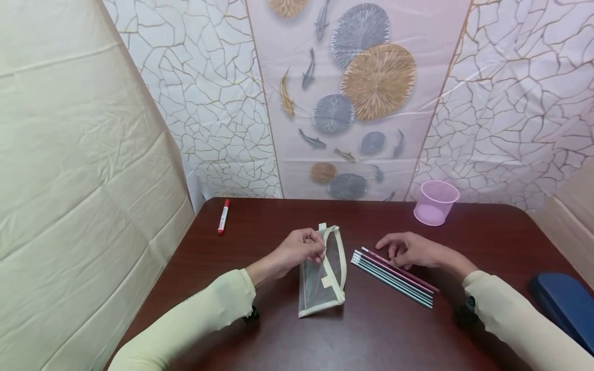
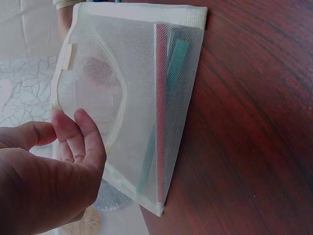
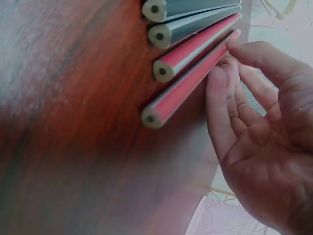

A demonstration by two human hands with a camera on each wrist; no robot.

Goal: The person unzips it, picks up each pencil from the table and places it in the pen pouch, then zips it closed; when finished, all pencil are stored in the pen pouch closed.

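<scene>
A mesh pouch with cream trim [image 1: 315, 296] stands slightly gaping on the table. The left hand [image 1: 297, 251] pinches its upper edge between thumb and fingers. Through the mesh [image 2: 134, 98], beside the left hand [image 2: 63, 166], a red pencil [image 2: 160, 107] and green ones [image 2: 178, 63] show. Right of the pouch lies a row of pencils, green ones [image 1: 394, 281] nearer the wearer and dark red ones beyond. The right hand [image 1: 415, 251] holds the outermost red pencil [image 3: 188, 90] near its far end; thumb and fingertips of this hand [image 3: 264, 117] meet at its side.
A pink mesh cup [image 1: 436, 206] stands at the back right of the brown table [image 1: 278, 211]. Back left lies a red and white marker [image 1: 224, 217]. A dark blue case [image 1: 563, 304] sits at the right edge. Patterned cloth hangs behind the table.
</scene>
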